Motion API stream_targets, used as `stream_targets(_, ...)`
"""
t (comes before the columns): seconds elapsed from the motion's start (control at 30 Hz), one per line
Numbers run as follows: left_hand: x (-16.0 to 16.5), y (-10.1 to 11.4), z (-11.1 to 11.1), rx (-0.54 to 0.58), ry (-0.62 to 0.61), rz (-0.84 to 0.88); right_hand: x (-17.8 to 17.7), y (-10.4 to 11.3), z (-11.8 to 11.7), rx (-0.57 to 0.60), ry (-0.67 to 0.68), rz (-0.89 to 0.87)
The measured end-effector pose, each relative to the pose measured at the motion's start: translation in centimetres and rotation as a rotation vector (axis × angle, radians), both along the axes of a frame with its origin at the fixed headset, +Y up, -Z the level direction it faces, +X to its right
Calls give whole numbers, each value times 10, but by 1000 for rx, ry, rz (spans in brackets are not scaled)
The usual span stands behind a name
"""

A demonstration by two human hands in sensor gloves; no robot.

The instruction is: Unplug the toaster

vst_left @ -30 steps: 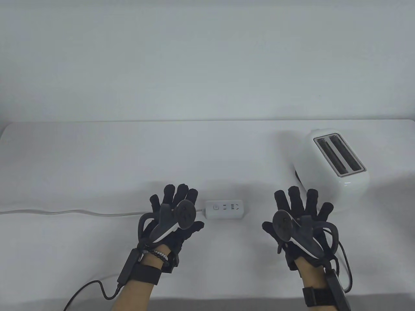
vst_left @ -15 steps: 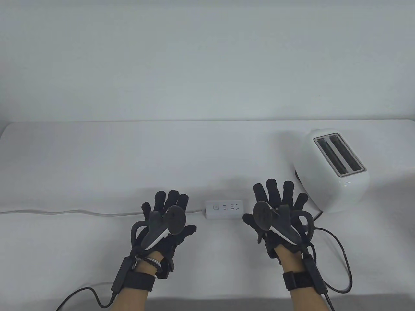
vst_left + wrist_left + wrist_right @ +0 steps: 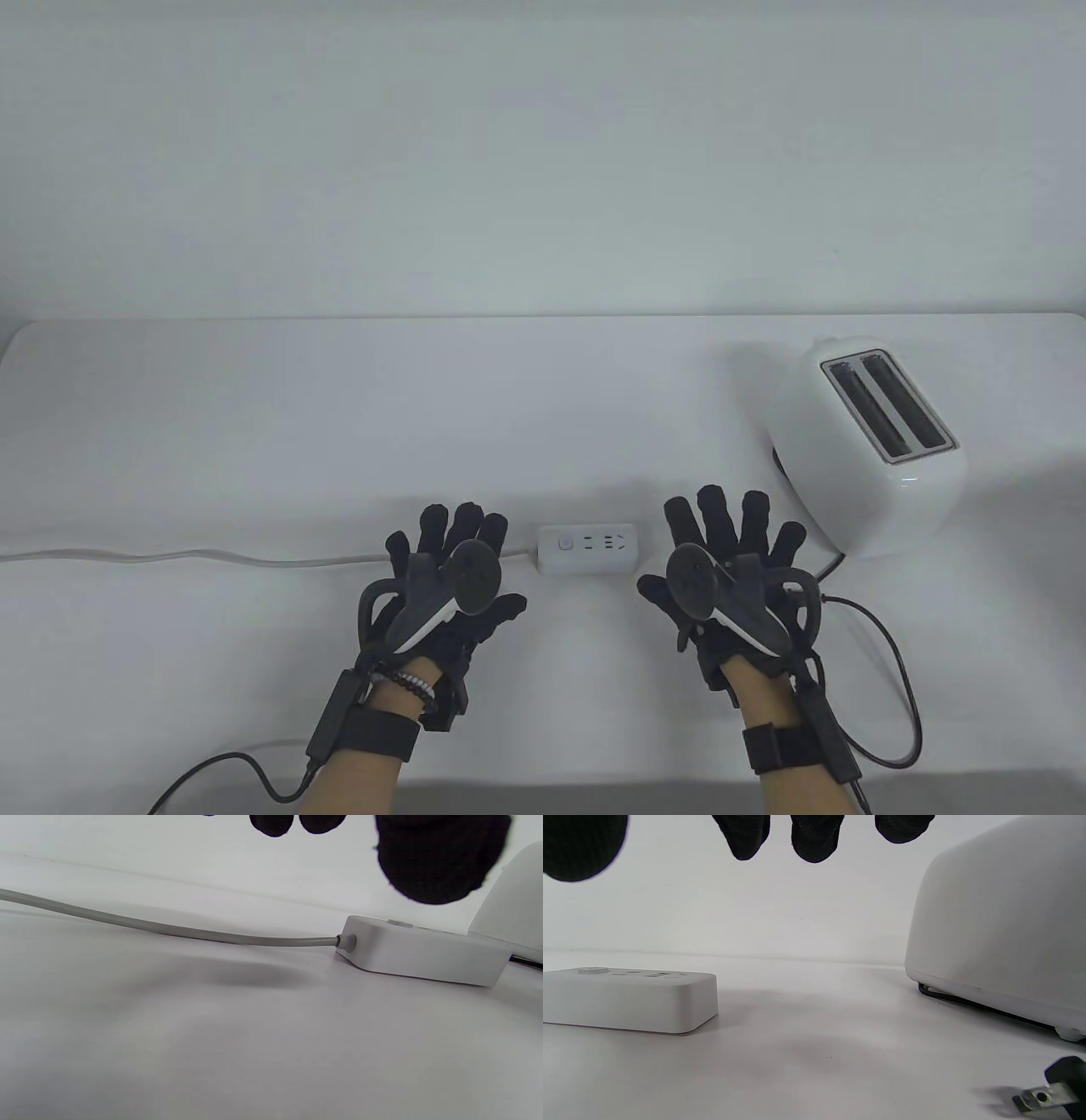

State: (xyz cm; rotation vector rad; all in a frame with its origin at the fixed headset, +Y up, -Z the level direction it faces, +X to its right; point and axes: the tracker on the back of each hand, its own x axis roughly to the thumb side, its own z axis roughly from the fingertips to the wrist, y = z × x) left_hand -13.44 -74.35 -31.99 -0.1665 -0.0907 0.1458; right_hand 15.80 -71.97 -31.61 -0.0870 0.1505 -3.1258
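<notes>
Plain pale wall (image 3: 543,153); white-covered table (image 3: 254,407) beneath; soft, even light

Left hand (image 3: 445,586) flat with fingers spread, right hand (image 3: 734,577) likewise, both hands palm down, holding nothing

The table view looks down from high in front. Both wrist views sit low, close beside the flat white plastic power strip (image 3: 587,548) (image 3: 420,952) (image 3: 630,999), which all three share.

White toaster (image 3: 874,450), white power strip (image 3: 587,548) — black plug (image 3: 1058,1086).
</notes>
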Motion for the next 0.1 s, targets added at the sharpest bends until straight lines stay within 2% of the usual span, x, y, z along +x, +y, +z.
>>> stream_targets(0.1,1,-1,0,-11,2,-2,3,2,3,4,-10,-1)
